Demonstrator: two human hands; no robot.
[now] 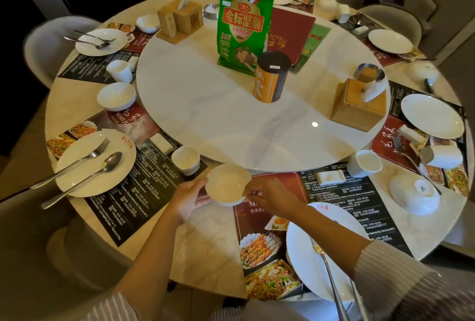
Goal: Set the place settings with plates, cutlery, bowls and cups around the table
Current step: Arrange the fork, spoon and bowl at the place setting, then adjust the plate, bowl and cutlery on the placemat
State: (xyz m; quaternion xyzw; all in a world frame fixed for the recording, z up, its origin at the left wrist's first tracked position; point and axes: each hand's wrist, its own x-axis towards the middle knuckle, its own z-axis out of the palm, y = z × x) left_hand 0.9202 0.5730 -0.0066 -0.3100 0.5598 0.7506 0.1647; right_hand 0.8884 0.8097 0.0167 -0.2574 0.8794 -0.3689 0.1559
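I hold a small white bowl (pixel 227 184) upright just above the near edge of the round table (pixel 203 233). My left hand (pixel 189 198) grips its left side and my right hand (pixel 270 198) pinches its right rim. Right of the bowl lies a white plate (pixel 308 248) with cutlery (pixel 331 279) on a printed placemat (pixel 259 248). A white cup (pixel 185 160) stands just beyond the bowl to the left. The left setting has a plate (pixel 95 164) with a fork and spoon, and a bowl (pixel 116 95).
A marble turntable (pixel 205 104) fills the middle, carrying a green snack bag (pixel 243 27), an orange canister (pixel 272 76) and wooden tissue boxes (pixel 358 104). On the right stand a cup (pixel 365 164), an upturned bowl (pixel 413 191) and a tipped cup (pixel 442 155). Grey chairs ring the table.
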